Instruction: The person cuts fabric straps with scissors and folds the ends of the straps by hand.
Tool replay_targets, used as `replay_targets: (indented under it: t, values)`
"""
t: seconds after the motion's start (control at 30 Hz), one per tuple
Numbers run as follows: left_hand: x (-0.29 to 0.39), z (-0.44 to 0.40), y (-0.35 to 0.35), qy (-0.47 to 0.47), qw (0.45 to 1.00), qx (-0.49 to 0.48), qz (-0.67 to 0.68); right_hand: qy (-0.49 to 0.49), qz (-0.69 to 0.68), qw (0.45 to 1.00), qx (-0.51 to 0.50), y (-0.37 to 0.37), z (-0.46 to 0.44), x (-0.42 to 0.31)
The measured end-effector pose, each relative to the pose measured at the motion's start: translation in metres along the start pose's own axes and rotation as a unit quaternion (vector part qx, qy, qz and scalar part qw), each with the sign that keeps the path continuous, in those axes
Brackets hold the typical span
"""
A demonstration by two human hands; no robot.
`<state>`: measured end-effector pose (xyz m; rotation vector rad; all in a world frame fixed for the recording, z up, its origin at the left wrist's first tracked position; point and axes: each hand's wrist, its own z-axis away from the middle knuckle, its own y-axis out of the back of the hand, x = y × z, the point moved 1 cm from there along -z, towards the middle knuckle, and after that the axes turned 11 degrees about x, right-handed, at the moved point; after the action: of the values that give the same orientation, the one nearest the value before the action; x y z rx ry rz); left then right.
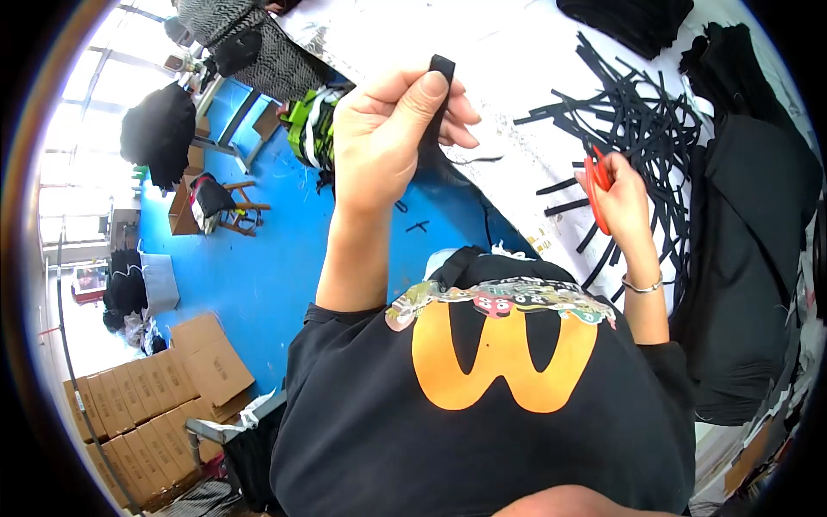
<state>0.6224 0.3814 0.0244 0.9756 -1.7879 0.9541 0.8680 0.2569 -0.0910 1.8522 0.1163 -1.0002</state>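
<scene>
My left hand (379, 133) is raised above the table's near edge, pinching a black fabric strip (442, 66) between thumb and fingers. The strip's end sticks up past the thumb, and the rest runs down behind the hand, partly hidden. My right hand (624, 202) is closed around red-handled scissors (596, 202) over the table. Their blades are hard to make out. Beside and beyond the right hand spreads a loose pile of black strips (637, 112), some reaching toward me under the wrist.
The white table (508, 52) bears folded black cloth (629, 21) at the back and a large black fabric stack (745, 258) at right. Left are the blue floor (233, 293), a wooden stool (241, 211), a green-and-black bundle (310, 129) and cardboard boxes (142, 396).
</scene>
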Motion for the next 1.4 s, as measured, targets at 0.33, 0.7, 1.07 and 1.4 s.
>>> replay_targets:
  t: [0.33, 0.7, 1.07, 1.4]
  values:
    - [0.028, 0.008, -0.025, -0.004, 0.994, -0.11, -0.025, 0.248, -0.213, 0.926, 0.188, 0.044, 0.02, -0.101]
    - [0.019, 0.004, -0.008, -0.011, 0.963, -0.259, 0.078, 0.263, -0.272, 0.925, 0.032, 0.072, 0.028, -0.23]
    - [-0.053, 0.011, 0.086, 0.195, 0.906, -0.339, 0.165, 0.31, -0.144, 0.908, 0.242, 0.136, -0.043, -0.255]
    - [-0.06, -0.005, 0.114, 0.177, 0.961, -0.163, 0.136, 0.273, -0.059, 0.92, 0.275, 0.158, -0.063, -0.253]
